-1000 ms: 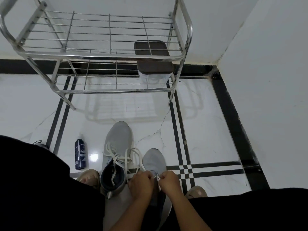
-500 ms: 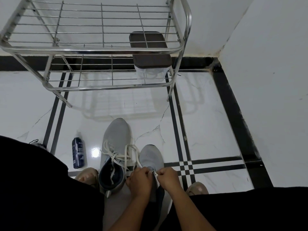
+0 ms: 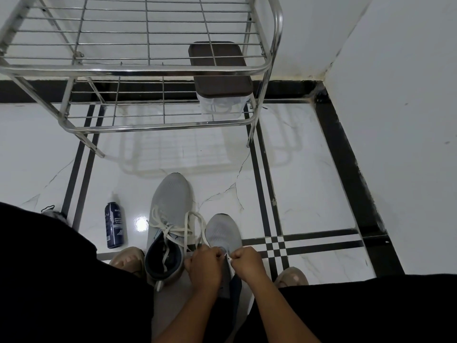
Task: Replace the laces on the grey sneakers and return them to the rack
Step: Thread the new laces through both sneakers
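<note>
Two grey knitted sneakers side by side on the glossy white marble floor (image 3: 309, 199), toes toward the rack: the left sneaker (image 3: 173, 201) further forward, its dark-lined collar open and a loose cream flat lace (image 3: 170, 227) sprawled over the tongue and trailing inside; the right sneaker (image 3: 222, 233) nearer, mostly hidden under the hands, only its toe showing. Left hand (image 3: 204, 264) curled tight just above the right sneaker's throat, seemingly gripping a lace strand that loops away toward the other shoe; right hand (image 3: 248, 262) curled likewise, pinching a short white lace end (image 3: 228, 257) between the two fists. Held close together like this probably to feed the tip through a low eyelet, though the eyelet itself hidden. Lacing therefore judged midway, neither shoe yet tied. Just left of the shoes, a dark blue cleaner bottle (image 3: 113, 226) upright, near but apart. Ahead, well apart across bare floor, a two-tier chrome wire shoe rack (image 3: 153, 70), its front rails low and open; on the lower tier's right end a clear plastic box with a brown lid (image 3: 220, 68). Ample free shelf to the box's left. White wall (image 3: 395, 95) close on the right.
</note>
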A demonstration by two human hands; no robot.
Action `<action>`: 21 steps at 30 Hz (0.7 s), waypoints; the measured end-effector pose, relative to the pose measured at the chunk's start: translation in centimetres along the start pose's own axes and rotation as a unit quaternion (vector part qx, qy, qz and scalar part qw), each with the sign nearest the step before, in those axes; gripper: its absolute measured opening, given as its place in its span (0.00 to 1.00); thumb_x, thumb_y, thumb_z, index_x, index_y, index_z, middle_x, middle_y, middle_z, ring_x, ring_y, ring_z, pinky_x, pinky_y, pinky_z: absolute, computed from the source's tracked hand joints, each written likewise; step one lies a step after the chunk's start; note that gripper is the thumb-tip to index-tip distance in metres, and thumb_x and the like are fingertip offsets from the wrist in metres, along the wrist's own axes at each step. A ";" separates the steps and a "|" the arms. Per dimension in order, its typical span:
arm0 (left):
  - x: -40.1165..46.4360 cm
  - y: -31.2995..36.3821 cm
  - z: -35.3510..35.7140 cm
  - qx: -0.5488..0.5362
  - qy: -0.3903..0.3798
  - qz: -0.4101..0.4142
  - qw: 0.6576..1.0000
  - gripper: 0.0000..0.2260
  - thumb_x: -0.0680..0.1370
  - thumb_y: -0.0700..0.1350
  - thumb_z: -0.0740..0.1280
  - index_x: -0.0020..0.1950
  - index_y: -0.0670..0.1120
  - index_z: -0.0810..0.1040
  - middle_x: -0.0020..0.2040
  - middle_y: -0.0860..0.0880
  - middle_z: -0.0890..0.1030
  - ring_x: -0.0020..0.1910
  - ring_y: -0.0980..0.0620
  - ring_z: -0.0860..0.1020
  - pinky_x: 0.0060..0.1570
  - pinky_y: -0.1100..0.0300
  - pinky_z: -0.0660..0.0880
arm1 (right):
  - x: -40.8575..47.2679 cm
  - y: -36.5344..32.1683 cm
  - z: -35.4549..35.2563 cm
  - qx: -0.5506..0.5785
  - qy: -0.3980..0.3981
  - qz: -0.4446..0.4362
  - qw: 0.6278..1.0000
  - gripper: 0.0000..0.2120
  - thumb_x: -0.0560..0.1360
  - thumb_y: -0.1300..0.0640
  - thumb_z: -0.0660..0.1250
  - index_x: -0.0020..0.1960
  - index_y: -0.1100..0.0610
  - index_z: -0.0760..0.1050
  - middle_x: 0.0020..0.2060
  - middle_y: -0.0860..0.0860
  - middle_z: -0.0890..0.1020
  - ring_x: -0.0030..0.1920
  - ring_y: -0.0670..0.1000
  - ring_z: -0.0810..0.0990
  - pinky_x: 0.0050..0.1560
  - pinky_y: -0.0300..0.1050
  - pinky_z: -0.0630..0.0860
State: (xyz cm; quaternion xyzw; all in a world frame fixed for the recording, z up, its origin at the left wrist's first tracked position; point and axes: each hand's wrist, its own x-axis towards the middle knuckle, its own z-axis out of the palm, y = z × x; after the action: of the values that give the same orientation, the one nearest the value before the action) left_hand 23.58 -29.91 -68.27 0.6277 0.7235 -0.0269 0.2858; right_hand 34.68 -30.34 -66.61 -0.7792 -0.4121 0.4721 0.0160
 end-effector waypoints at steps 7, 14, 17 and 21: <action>-0.4 0.4 0.3 0.005 0.002 0.013 1.000 0.09 0.78 0.50 0.60 0.51 0.57 0.79 0.52 0.55 0.76 0.58 0.55 0.71 0.57 0.55 0.59 | 0.1 0.3 0.1 0.004 -0.006 0.003 1.000 0.21 0.71 0.68 0.62 0.24 0.51 0.67 0.25 0.45 0.69 0.35 0.47 0.73 0.36 0.36 0.67; 0.0 0.5 -0.1 0.058 -0.005 0.108 0.992 0.09 0.77 0.48 0.60 0.49 0.55 0.80 0.51 0.55 0.75 0.54 0.53 0.72 0.53 0.56 0.62 | 0.3 0.8 0.5 0.046 -0.017 -0.005 0.999 0.17 0.75 0.61 0.64 0.30 0.51 0.80 0.27 0.46 0.74 0.36 0.49 0.76 0.40 0.45 0.75; -0.1 0.6 0.0 0.059 0.005 0.119 0.991 0.09 0.78 0.49 0.60 0.50 0.55 0.80 0.51 0.55 0.75 0.55 0.52 0.72 0.54 0.55 0.60 | 0.5 1.3 0.7 0.118 0.051 0.042 0.991 0.14 0.74 0.58 0.63 0.31 0.49 0.75 0.32 0.48 0.79 0.39 0.53 0.80 0.45 0.49 0.79; -0.4 0.4 -0.1 0.063 -0.011 0.127 0.990 0.12 0.80 0.51 0.56 0.54 0.57 0.78 0.55 0.56 0.73 0.57 0.52 0.69 0.56 0.54 0.60 | 0.8 1.2 0.9 0.043 0.091 -0.017 0.995 0.07 0.74 0.60 0.61 0.43 0.53 0.77 0.44 0.51 0.80 0.45 0.52 0.79 0.45 0.44 0.75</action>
State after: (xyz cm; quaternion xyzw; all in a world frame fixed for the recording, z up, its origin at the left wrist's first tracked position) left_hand 23.97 -30.12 -67.87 0.7311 0.6316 -0.0432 0.2545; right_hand 34.86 -30.95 -68.16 -0.8103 -0.4012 0.4165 0.0950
